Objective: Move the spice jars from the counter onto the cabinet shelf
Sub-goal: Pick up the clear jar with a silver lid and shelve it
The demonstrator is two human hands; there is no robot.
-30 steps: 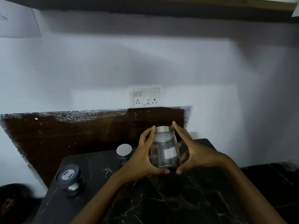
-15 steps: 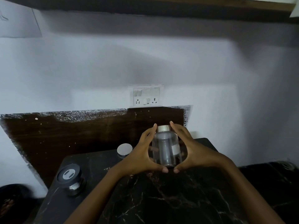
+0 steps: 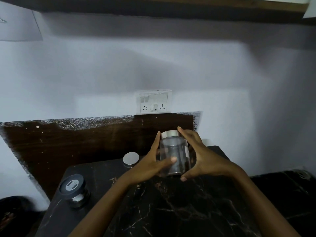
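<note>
A clear glass jar with a silver lid is held upright between both hands above the back of the black marble counter. My left hand grips its left side with the thumb across the front. My right hand cups its right side. A second jar with a silver lid stands on the counter just left of my left hand. A third jar with a black lid stands near the counter's left edge. The dark wooden underside of the cabinet runs along the top of the view.
A white switch and socket plate is on the wall above a dark brown backsplash. The counter's left edge drops off beside the black-lidded jar. A lower dark surface lies to the right.
The jar has been turned in my hands, so its white label has swung from the front round to the right side. The jar has also risen slightly.
</note>
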